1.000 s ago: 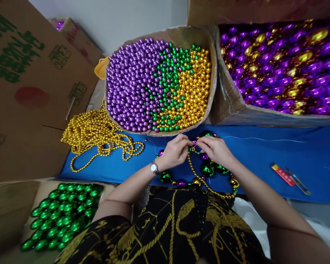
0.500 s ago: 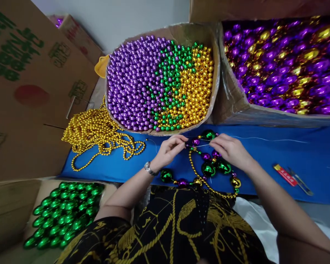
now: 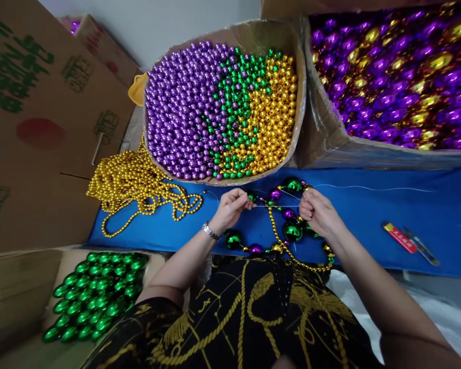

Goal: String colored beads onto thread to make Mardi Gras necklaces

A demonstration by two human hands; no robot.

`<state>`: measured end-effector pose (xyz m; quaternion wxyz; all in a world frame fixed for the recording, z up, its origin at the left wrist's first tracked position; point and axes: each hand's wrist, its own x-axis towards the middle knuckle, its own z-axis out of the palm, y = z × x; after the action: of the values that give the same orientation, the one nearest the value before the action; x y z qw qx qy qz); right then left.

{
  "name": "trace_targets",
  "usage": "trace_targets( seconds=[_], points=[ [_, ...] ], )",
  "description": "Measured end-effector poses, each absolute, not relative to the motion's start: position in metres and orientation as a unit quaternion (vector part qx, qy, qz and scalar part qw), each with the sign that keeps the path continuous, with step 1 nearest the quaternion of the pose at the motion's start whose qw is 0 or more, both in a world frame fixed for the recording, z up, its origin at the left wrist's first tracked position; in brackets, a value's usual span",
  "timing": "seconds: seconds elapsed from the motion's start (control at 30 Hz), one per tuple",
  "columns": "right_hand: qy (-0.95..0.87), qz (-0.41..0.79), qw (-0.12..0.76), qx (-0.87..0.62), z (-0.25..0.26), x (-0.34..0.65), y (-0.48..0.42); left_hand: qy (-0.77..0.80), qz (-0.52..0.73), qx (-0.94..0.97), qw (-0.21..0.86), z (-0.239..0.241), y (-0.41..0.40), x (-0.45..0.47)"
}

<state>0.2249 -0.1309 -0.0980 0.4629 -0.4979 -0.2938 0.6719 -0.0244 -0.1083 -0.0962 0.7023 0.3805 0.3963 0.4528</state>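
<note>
Between my two hands a thin white string [image 3: 277,206] is stretched taut. My left hand [image 3: 234,205], with a watch on its wrist, pinches the string's left part beside a small green bead. My right hand [image 3: 318,211] is closed in a fist around the other part. Under and around the string lies a bead necklace [image 3: 255,250] of green, purple and gold balls on the blue cloth. A large green ball [image 3: 292,231] sits in its middle, and a strand of small gold beads [image 3: 275,228] curves down from near the string. A loose string end trails rightward past my right hand.
Behind my hands stands a box of small purple, green and gold beads [image 3: 192,113]. Larger purple and gold beads fill a box [image 3: 326,138] at right. Gold bead strands [image 3: 130,179] lie left, green beads [image 3: 96,292] lower left. A snipping tool [image 3: 421,247] lies by a red packet [image 3: 399,238].
My hands have drawn apart, pulling the string taut. My right hand has curled from a pinch into a fist and moved slightly right. The view has shifted a little.
</note>
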Motion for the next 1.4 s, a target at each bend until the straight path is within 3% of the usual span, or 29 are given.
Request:
trace_targets(
  seconds=[0.1, 0.2, 0.3, 0.4, 0.5, 0.63, 0.97, 1.17, 1.4],
  points=[
    [-0.492, 0.570, 0.406, -0.518, -0.086, 0.241, -0.133, 0.431, 0.416, 0.458, 0.657, -0.087, -0.107, -0.017],
    [-0.726, 0.337, 0.332, -0.500, -0.061, 0.252, -0.127, 0.424, 0.360, 0.548, 0.625, -0.072, -0.102, -0.001],
    [-0.838, 0.151, 0.281, -0.442, -0.038, 0.247, -0.111, 0.378, 0.299, 0.633, 0.606, -0.060, -0.095, 0.013],
    [-0.885, 0.096, 0.241, -0.386, -0.030, 0.230, -0.092, 0.349, 0.268, 0.679, 0.588, -0.058, -0.090, 0.019],
    [-0.853, 0.064, 0.299, -0.424, -0.036, 0.217, -0.084, 0.381, 0.279, 0.649, 0.596, -0.061, -0.088, 0.017],
    [-0.801, 0.135, 0.395, -0.428, -0.053, 0.214, -0.096, 0.409, 0.316, 0.556, 0.651, -0.068, -0.088, 0.011],
    [-0.716, 0.436, 0.365, -0.404, -0.093, 0.204, -0.096, 0.388, 0.341, 0.486, 0.705, -0.072, -0.090, 0.008],
    [-0.725, 0.391, 0.356, -0.441, -0.089, 0.208, -0.096, 0.404, 0.369, 0.481, 0.685, -0.079, -0.094, 0.006],
    [-0.701, 0.419, 0.331, -0.473, -0.096, 0.195, -0.120, 0.451, 0.400, 0.602, 0.523, -0.091, -0.102, 0.005]
  ],
)
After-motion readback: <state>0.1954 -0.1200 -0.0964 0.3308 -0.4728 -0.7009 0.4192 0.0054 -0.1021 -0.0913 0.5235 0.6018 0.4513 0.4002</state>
